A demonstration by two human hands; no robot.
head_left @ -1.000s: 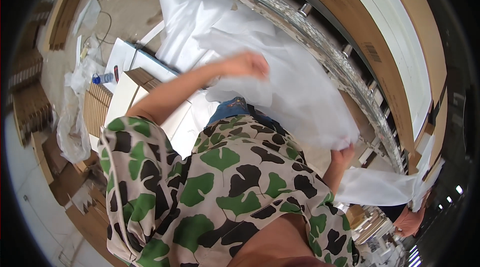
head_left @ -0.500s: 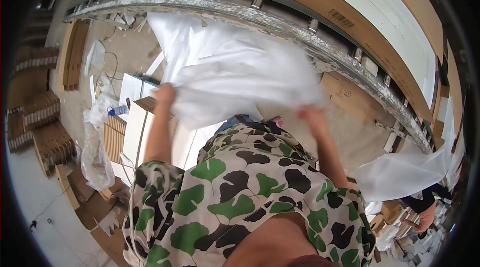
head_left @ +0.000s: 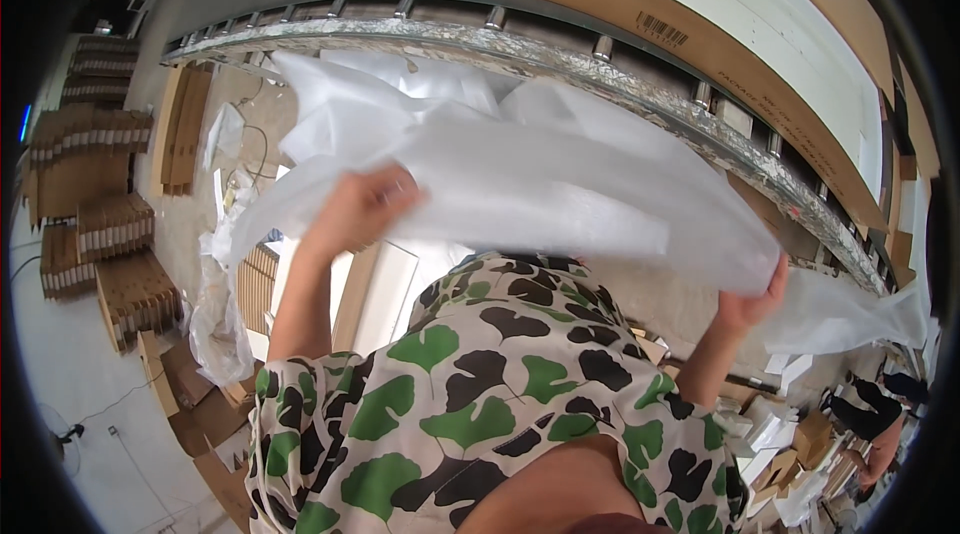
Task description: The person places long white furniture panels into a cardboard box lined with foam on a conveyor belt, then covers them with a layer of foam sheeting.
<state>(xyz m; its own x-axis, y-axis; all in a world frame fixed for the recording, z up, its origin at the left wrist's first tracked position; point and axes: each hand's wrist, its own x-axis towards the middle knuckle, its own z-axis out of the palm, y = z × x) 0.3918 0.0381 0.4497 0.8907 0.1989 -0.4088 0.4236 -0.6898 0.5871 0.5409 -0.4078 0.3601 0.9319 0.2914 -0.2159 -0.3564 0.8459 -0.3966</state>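
White sheet now drawn wider across mid-frame, edge extended — right hand, fingers closed on its corner; left hand, fingers curled, hold unclear.

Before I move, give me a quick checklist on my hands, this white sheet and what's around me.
1. Right hand gripping the white sheet: ok, holding its right-hand end.
2. Left hand gripping it: cannot tell, blurred at the sheet.
3. Sheet smooth and flat: not ok, rumpled and curving.
4. Carton clear of both hands: ok.
5. Other person clear of your hands: ok, in the background.
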